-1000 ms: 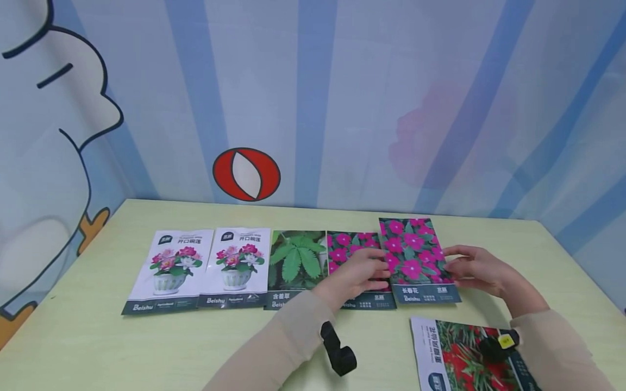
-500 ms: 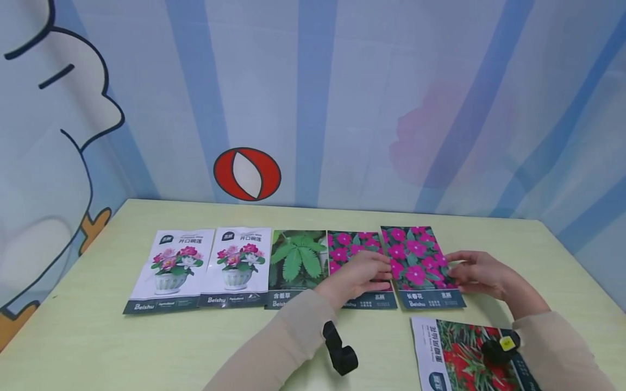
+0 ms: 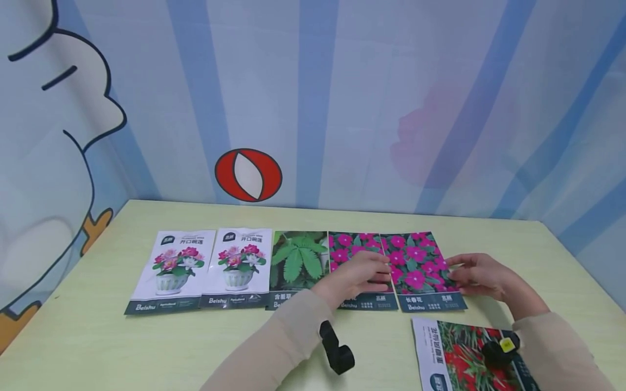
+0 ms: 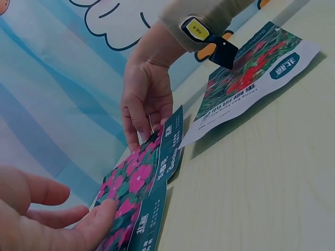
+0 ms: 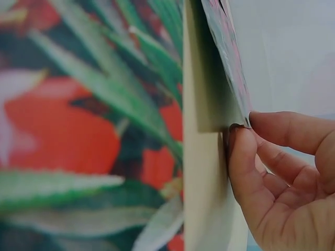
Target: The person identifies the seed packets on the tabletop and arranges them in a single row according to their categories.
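In the head view my right hand (image 3: 484, 277) pinches the right edge of a seed packet with pink flowers (image 3: 415, 263). The right wrist view has thumb and fingertip meeting at the packet's thin edge (image 5: 233, 68). A second pink-flower packet (image 3: 342, 252) lies directly left of it, partly hidden by my left hand (image 3: 354, 277). The fingers of that hand are extended and relaxed over the two packets where they meet; whether they press on the paper is hard to tell. Further left, a green-leaf packet (image 3: 299, 260) continues the row.
Two white potted-flower packets (image 3: 178, 269) end the row at the left. A red-flower packet (image 3: 469, 353) lies turned sideways at the front right, partly under my right sleeve (image 3: 557, 347). Behind the pale table (image 3: 195, 347) stands a blue striped backdrop (image 3: 362, 108).
My right hand has drawn the right pink-flower packet slightly toward me, so its top and bottom edges line up with the row. The left hand has stayed nearly still.
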`<state>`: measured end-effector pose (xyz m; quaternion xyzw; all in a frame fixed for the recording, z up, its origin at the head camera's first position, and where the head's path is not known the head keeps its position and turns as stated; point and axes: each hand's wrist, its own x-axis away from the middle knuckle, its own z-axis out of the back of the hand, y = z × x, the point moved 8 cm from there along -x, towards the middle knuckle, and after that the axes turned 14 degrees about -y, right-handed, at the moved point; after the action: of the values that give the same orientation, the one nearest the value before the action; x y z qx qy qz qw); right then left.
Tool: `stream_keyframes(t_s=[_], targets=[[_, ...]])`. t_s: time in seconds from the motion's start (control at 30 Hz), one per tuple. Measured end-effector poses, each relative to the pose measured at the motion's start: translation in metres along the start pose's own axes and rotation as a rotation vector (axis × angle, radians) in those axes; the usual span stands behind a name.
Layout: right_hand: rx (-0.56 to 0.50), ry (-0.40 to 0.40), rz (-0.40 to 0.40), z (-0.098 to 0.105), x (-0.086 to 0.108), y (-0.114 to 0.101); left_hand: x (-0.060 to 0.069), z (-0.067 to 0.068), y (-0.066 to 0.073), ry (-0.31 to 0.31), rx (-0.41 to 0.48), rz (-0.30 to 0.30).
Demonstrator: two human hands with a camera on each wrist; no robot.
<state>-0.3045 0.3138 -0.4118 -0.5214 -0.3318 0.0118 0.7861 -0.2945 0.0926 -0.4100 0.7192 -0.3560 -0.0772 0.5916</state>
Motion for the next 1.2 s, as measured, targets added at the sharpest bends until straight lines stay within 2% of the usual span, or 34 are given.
stream_keyframes(t_s=[0.2, 0.43, 0.57, 0.77, 0.87, 1.0, 1.2], targets=[[0.021, 0.001, -0.001, 0.000, 0.000, 0.000, 0.007, -0.001, -0.003, -0.024, -0.058, 0.016], [0.063, 0.008, 0.000, 0.005, 0.005, 0.006, 0.019, -0.011, -0.002, -0.141, -0.195, 0.032], [0.067, -0.003, -0.012, 0.010, 0.009, 0.012, 0.028, -0.013, -0.004, -0.182, -0.253, 0.057], [0.077, 0.003, -0.037, 0.017, 0.020, 0.019, 0.046, -0.017, -0.014, -0.182, -0.181, 0.116], [0.077, 0.014, -0.054, 0.022, 0.029, 0.025, 0.058, -0.024, -0.020, -0.212, -0.150, 0.144], [0.062, 0.013, -0.076, 0.030, 0.041, 0.034, 0.068, -0.033, -0.026, -0.246, -0.092, 0.149], [0.026, -0.031, -0.101, 0.035, 0.059, 0.049, 0.075, -0.039, -0.037, -0.228, -0.027, 0.136]])
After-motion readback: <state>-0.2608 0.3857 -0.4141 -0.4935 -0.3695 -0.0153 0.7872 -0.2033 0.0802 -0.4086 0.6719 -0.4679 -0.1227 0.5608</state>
